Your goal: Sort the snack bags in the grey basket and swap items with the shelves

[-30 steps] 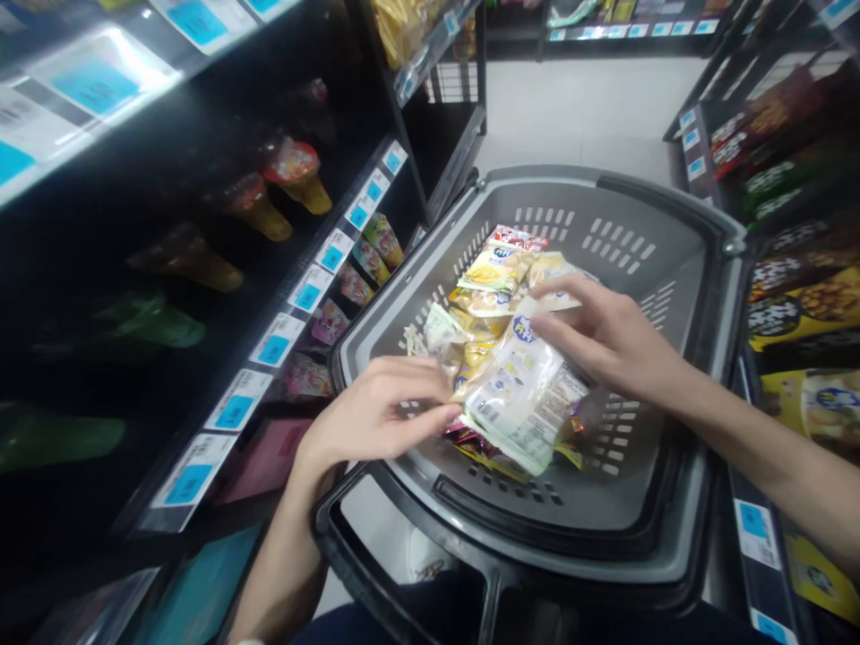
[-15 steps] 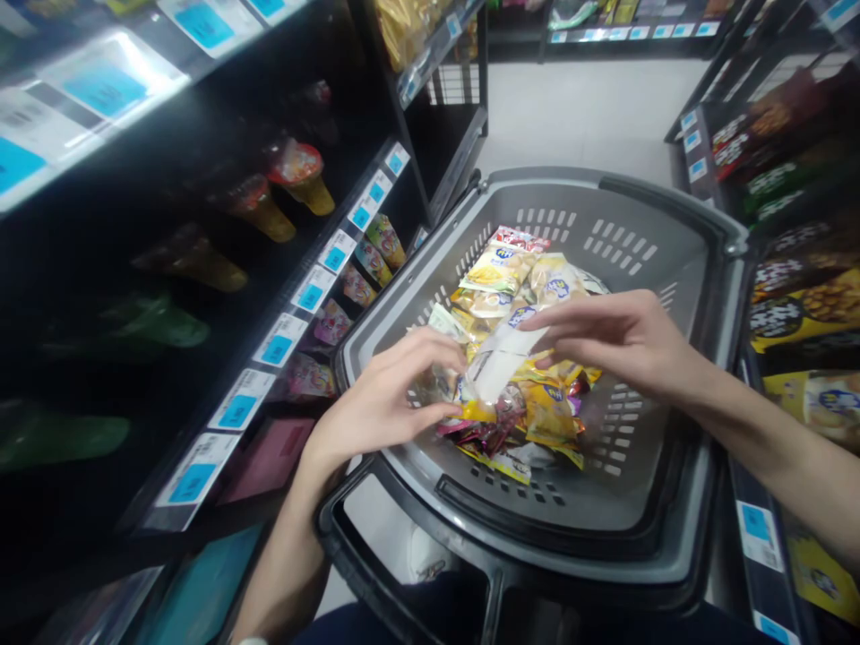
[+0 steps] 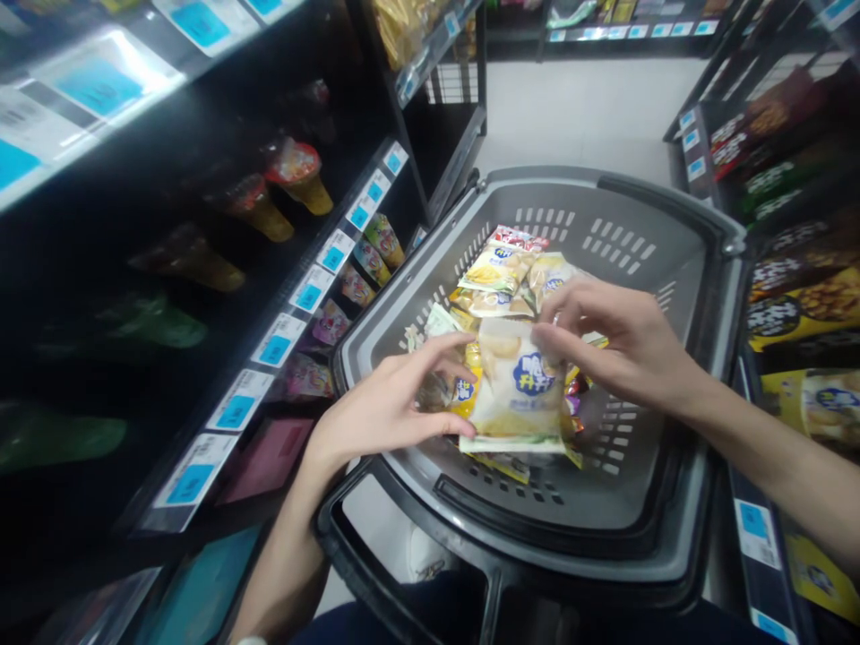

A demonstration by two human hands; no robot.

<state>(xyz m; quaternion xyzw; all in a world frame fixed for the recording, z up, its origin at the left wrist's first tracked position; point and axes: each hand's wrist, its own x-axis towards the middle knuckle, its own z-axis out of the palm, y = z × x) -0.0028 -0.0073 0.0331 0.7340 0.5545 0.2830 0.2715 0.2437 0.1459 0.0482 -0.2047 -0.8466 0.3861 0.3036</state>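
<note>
A pale yellow-and-white snack packet (image 3: 517, 394) with a blue logo faces up over the loose packets in the basket. My right hand (image 3: 608, 336) pinches its upper right edge between thumb and fingers. My left hand (image 3: 393, 394) is at its left side, thumb tip touching the lower left corner, the fingers bent and apart from the thumb. Both hands are over the grey shopping basket (image 3: 624, 502). Under and behind the held packet lie several yellow, white and red snack packets (image 3: 501, 264), partly covered by it and by my hands.
Shelves stand close on both sides. On the left shelf are cone-shaped cups (image 3: 299, 175) behind a strip of price labels (image 3: 309, 296). Bagged snacks (image 3: 806, 309) fill the right shelf. Pale floor (image 3: 571, 103) shows ahead, with the basket's black handle (image 3: 363, 560) near me.
The packet has turned from its white seamed back to its printed front. My right hand's fingers have curled in on its edge; my left hand's thumb and fingers stay beside it.
</note>
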